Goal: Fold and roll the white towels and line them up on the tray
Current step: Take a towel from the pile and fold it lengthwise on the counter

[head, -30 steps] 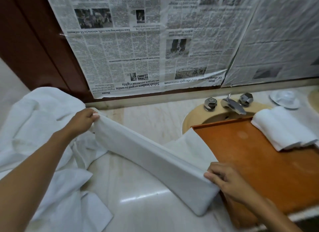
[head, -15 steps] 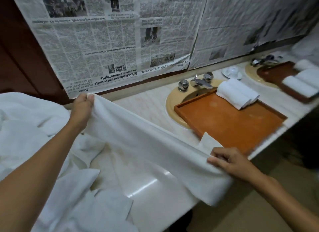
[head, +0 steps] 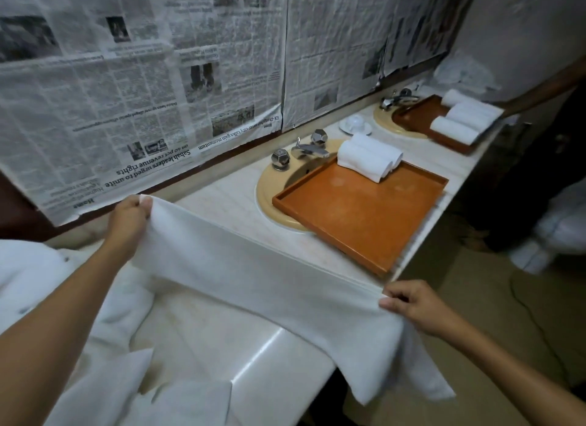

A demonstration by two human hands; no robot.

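Head view: newspaper sheets [head: 142,76] cover the wall behind a pale marble counter [head: 196,340]. A loose heap of white towels [head: 28,279] lies on the left end of the counter. One white towel [head: 253,273], folded into a long strip, is stretched diagonally above the counter between both hands; its near end hangs down past the counter's front edge. An orange-brown tray [head: 364,216] sits across a yellow basin [head: 264,200] to the right of the strip, its near corner reaching the counter's front edge. Two rolled towels [head: 361,160] lie side by side, touching, at the tray's far corner; the remainder of the tray floor is bare. Farther right, a second tray [head: 409,114] carries three more rolls [head: 459,122], with another person's arm [head: 545,89] extended toward it. The left hand [head: 128,219] grips the far end of the strip, fingers and thumb closed on the cloth, near the lower edge of the newspaper. The right hand [head: 412,305] pinches the strip's upper edge just off the counter's front edge, fingers curled on the fabric. A chrome faucet [head: 306,149] with two knobs stands behind the nearer basin, and a white cup on a saucer [head: 355,124] sits between the two basins.
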